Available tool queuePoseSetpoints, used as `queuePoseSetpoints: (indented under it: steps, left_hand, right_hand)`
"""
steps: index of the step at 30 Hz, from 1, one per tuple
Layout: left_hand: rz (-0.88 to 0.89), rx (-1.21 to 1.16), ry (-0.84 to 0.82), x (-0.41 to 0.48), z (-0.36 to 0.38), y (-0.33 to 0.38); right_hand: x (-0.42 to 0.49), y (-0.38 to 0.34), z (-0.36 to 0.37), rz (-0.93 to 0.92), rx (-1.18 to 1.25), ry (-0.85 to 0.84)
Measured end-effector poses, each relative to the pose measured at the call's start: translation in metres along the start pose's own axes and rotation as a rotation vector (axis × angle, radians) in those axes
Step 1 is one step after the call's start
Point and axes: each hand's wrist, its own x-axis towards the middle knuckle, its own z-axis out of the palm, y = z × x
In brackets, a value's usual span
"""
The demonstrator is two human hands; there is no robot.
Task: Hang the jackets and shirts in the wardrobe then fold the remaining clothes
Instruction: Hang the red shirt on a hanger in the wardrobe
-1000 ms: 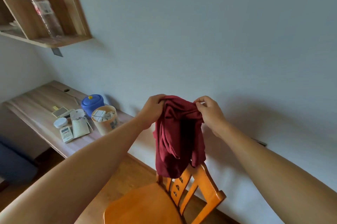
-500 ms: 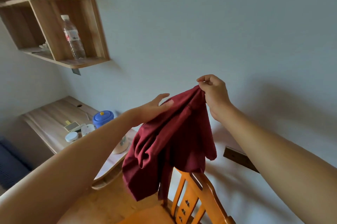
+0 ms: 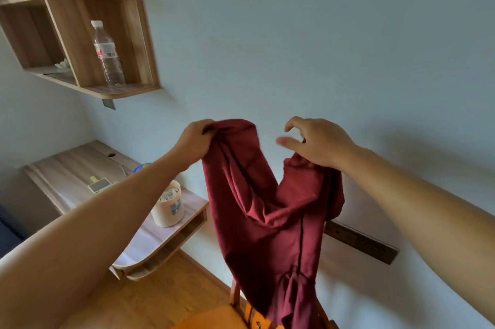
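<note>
Red cloth [image 3: 267,210] hangs long from 12 down to 6 o'clock above the chair [image 3: 214,318], its top corner bunched tight in the left hand [image 3: 197,141]. The right hand [image 3: 318,143], at 3 o'clock from the left, sits on the other top edge with thumb and finger apart. I cannot tell if it holds on.

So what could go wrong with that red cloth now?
1. On the right hand the thumb and finger look spread apart, so the dark red garment might slip there and dangle from the left hand alone.
2. Its bottom end hangs against the chair back, so it could catch on the wood when lifted.
</note>
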Motion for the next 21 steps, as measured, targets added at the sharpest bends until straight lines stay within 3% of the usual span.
queuePoseSetpoints:
  steps: [2, 7, 12, 14, 16, 21]
  left_hand:
    - [-0.117, -0.139, 0.094, 0.006, -0.011, -0.002]
    - [-0.348, -0.369, 0.194, 0.015, -0.027, -0.004]
    - [-0.368, -0.520, 0.214, 0.016, -0.027, 0.006]
    - [-0.366, -0.538, 0.225, 0.017, -0.026, 0.009]
    - [-0.376, -0.501, 0.218, 0.014, -0.025, 0.012]
    - [-0.283, -0.313, 0.136, -0.006, -0.019, 0.015]
  right_hand:
    - [-0.006, 0.013, -0.003, -0.064, -0.268, -0.093]
    - [-0.015, 0.039, -0.003, -0.077, -0.533, -0.217]
    - [-0.021, 0.049, 0.006, -0.080, -0.742, -0.383]
    - [-0.021, 0.052, 0.011, -0.079, -0.800, -0.336]
    - [-0.017, 0.054, 0.016, 0.002, -0.649, -0.213]
    - [0.003, 0.036, 0.004, 0.253, 0.149, 0.131]
